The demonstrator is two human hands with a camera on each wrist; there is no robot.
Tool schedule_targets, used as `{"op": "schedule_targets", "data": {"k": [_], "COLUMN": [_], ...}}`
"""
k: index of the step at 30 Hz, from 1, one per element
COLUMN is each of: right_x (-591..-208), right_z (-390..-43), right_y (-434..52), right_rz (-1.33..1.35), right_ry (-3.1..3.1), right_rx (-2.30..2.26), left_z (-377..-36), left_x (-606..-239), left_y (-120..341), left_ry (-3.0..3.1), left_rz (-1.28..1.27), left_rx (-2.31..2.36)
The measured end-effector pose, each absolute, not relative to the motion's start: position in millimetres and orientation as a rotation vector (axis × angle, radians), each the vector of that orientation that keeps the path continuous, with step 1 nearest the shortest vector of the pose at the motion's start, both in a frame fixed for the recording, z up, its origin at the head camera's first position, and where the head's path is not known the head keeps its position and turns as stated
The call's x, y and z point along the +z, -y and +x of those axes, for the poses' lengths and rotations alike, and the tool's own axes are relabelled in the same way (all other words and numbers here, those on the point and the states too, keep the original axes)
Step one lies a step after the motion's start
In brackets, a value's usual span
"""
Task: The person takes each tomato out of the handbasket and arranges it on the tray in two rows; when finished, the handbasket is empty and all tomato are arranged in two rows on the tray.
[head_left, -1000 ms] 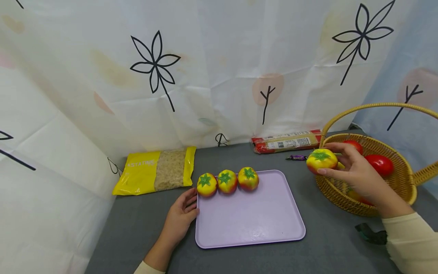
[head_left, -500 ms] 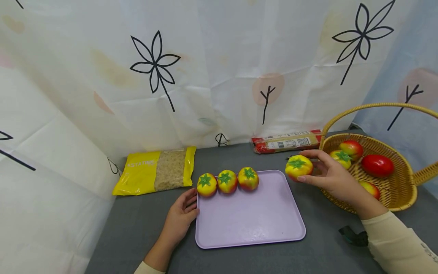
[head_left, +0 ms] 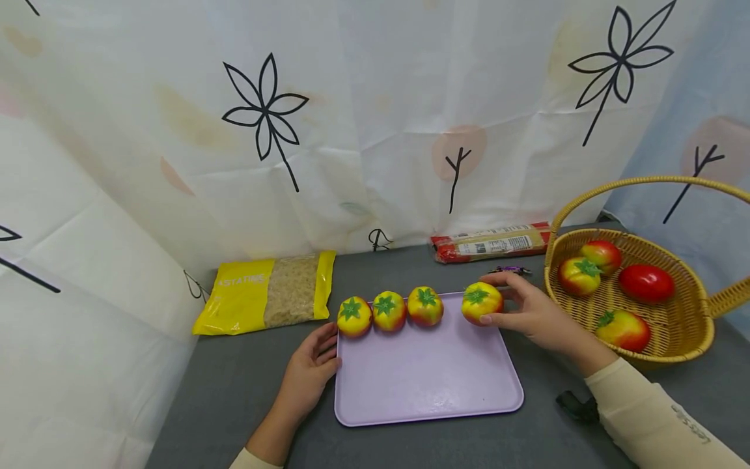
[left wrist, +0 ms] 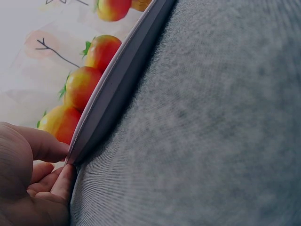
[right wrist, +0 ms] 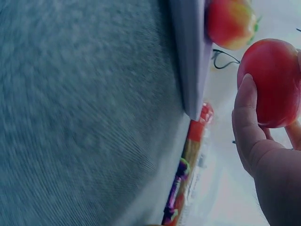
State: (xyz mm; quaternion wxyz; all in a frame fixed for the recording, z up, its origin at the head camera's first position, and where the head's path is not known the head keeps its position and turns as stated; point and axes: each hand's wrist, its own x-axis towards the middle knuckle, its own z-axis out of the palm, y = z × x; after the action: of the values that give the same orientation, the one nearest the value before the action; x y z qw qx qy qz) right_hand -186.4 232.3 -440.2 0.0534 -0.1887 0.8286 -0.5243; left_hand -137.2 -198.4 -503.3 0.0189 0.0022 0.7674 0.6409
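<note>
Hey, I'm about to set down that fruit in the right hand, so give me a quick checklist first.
1. Grip: ok, the right hand holds the fruit.
2. Fruit resting on the tray: not ok, the right wrist view shows it held above.
3. Tray steadied: ok, the left hand pinches its edge.
4. Gap from the three fruits: ok, the head view shows space between.
5. Purple wrapper off the tray: ok, it lies on the table beyond.

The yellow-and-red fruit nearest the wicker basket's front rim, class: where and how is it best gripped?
Probably across the rounded sides of the fruit, from above: it lies tilted, green leafy top to the left, and the wicker basket is open above it.
</note>
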Motion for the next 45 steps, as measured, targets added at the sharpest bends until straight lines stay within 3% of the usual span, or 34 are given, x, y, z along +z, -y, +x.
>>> {"op": "schedule_targets", "data": {"k": [18,45], "right_x": [-450,-454], "right_z": [-207,-213], "right_y": [-216,-210], "right_rz": [-0.538,-0.497], "right_ry": [-2.547,-2.539], "right_rx": [-1.345,-1.376], "left_z": [-138,-138], "left_x": [-505,-506], "left_y": [199,200], "left_ry": [-2.375,-2.371], "left_rz": [0.027,0.029], "left_rx": [2.000,2.009]}}
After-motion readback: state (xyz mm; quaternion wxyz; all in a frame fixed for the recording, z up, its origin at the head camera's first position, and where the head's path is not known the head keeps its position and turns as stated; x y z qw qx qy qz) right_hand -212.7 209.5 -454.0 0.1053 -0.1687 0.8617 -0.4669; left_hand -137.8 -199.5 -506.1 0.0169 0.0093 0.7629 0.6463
